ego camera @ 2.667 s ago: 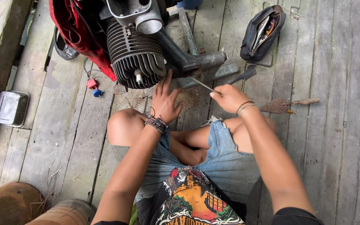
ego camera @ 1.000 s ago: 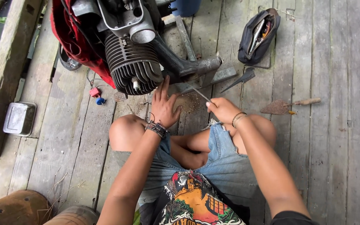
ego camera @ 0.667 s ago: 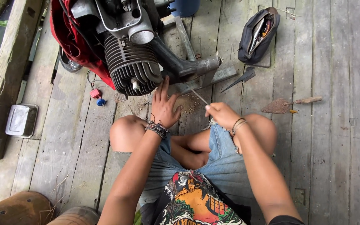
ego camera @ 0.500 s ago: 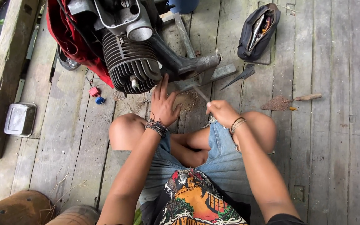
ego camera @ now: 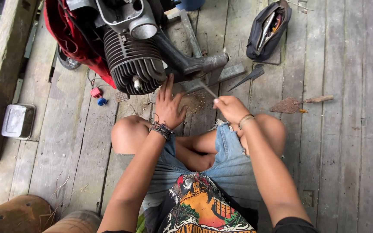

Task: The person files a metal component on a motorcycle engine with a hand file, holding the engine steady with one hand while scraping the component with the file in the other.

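I sit cross-legged on a wooden plank floor in front of a motorcycle engine [ego camera: 132,64] with a finned cylinder and a dark exhaust pipe [ego camera: 186,64]. My left hand [ego camera: 168,105] is spread flat, fingers apart, just below the finned cylinder, holding nothing. My right hand [ego camera: 231,108] is closed on a thin metal rod tool [ego camera: 207,89] whose tip points up-left toward the exhaust pipe's end. A patch of rusty debris [ego camera: 197,102] lies on the boards between my hands.
An open black tool pouch [ego camera: 266,30] lies at the upper right. A rusty trowel [ego camera: 301,103] and a dark metal blade [ego camera: 247,78] lie right of the engine. A small metal tin [ego camera: 18,121] sits at the left, beside a wooden beam [ego camera: 1,64]. Red bodywork [ego camera: 72,39] flanks the engine.
My right hand with the thin tool has drawn back a little toward my knee. My left hand stays spread below the cylinder. The view has shifted slightly.
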